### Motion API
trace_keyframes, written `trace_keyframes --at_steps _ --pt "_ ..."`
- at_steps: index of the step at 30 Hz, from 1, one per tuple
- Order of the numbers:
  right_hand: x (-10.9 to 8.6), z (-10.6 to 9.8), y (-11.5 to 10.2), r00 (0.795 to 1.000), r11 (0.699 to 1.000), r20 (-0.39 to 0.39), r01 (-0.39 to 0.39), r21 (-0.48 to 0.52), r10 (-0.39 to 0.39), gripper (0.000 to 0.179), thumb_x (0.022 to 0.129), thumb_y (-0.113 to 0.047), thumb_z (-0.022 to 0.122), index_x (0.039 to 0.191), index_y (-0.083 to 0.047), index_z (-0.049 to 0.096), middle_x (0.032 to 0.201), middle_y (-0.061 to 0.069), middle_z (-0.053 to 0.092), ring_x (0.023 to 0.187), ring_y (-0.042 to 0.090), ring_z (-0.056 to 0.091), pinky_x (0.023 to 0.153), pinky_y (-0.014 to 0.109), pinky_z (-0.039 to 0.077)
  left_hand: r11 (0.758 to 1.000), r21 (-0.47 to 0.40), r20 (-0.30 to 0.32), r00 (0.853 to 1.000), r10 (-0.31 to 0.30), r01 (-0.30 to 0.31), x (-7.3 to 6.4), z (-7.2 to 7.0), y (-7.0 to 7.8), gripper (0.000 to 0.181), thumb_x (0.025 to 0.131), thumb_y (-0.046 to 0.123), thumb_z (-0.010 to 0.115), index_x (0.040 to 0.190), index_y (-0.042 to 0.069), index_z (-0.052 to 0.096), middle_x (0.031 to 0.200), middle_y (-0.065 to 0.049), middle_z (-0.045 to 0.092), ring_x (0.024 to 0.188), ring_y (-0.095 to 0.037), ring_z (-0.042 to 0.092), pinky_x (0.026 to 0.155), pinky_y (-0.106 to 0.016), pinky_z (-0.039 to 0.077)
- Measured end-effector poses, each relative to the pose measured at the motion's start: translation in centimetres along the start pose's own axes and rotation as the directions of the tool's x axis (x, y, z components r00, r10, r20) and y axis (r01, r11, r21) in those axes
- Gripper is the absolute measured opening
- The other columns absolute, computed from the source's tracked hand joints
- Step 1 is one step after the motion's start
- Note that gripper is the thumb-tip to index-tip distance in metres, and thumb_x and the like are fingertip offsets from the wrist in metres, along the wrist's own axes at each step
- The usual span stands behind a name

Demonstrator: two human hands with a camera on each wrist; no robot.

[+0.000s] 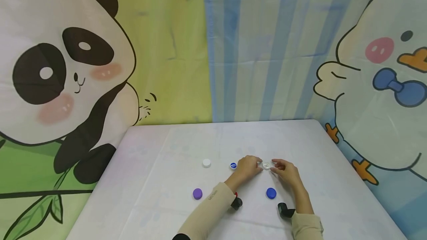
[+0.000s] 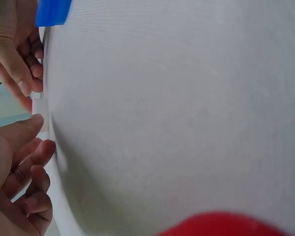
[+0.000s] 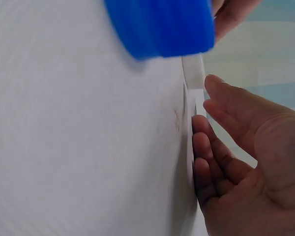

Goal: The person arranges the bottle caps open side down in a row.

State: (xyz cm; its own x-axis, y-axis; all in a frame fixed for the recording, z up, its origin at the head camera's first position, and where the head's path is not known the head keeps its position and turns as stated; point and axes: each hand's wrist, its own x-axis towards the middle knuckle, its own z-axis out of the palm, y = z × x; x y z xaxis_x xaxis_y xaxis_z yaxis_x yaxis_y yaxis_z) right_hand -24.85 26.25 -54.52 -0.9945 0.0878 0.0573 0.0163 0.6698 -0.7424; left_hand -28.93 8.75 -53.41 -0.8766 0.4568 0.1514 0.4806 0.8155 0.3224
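Observation:
A small whitish, see-through cap [image 1: 265, 165] lies on the table between the two hands. My left hand [image 1: 247, 167] is at its left side, thumb and fingers apart with the fingertips near the rim. From the right, my right hand [image 1: 287, 173] reaches toward it, thumb and fingers likewise spread apart. In the left wrist view the white cap [image 2: 40, 110] shows at the left thumb tip. The right wrist view has the white cap [image 3: 192, 71] beside the right thumb. Just left of the left hand lies a blue-and-white cap [image 1: 233, 166].
A white cap [image 1: 206, 163] lies farther left, a purple cap [image 1: 197, 194] nearer the front. A blue cap [image 1: 271, 193] sits between the forearms. A red cap [image 2: 221, 226] is by the left wrist, mostly hidden in the head view. All rest on a white-covered table [image 1: 160, 195].

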Motion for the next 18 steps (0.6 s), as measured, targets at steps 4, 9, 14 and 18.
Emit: trace_keyframes --at_steps 4,9,14,18 --pt "0.3 0.8 0.8 1.0 0.999 -0.014 -0.003 0.034 0.003 0.033 0.078 -0.025 0.069 0.109 -0.012 0.064 0.092 0.007 0.061 0.077 0.016 0.051 0.065 0.027 0.04 1.0 0.001 -0.008 1.0 -0.011 0.011 0.1 0.5 0.1 0.029 0.077 0.036 0.068 0.103 0.025 0.068 0.056 0.013 0.047 0.054 -0.004 0.044 0.047 -0.019 0.035" --pt "0.4 1.4 1.0 0.999 0.999 -0.038 0.002 0.039 0.0 0.028 0.077 -0.024 0.07 0.103 -0.015 0.066 0.09 0.004 0.06 0.076 0.017 0.047 0.064 0.028 0.037 1.0 -0.005 -0.018 1.0 -0.003 0.003 0.4 0.9 0.2 0.025 0.078 0.036 0.067 0.101 0.026 0.068 0.056 0.012 0.047 0.053 -0.004 0.044 0.048 -0.019 0.034" --pt "0.2 1.5 0.9 0.999 0.999 -0.041 0.012 0.033 -0.011 0.029 0.076 -0.024 0.071 0.103 -0.014 0.067 0.09 0.004 0.06 0.076 0.017 0.046 0.064 0.028 0.036 1.0 0.002 -0.03 1.0 -0.001 0.001 0.4 1.2 0.1 0.023 0.077 0.037 0.067 0.098 0.027 0.069 0.056 0.013 0.047 0.053 -0.004 0.044 0.046 -0.018 0.033" --pt "0.0 1.4 1.0 0.999 0.999 -0.034 0.013 0.035 -0.011 0.028 0.077 -0.024 0.07 0.102 -0.013 0.067 0.09 0.004 0.06 0.076 0.017 0.046 0.065 0.029 0.036 1.0 -0.022 -0.037 0.999 0.01 -0.011 0.2 1.3 0.2 0.023 0.076 0.038 0.068 0.096 0.026 0.07 0.056 0.013 0.047 0.052 -0.003 0.043 0.046 -0.018 0.032"
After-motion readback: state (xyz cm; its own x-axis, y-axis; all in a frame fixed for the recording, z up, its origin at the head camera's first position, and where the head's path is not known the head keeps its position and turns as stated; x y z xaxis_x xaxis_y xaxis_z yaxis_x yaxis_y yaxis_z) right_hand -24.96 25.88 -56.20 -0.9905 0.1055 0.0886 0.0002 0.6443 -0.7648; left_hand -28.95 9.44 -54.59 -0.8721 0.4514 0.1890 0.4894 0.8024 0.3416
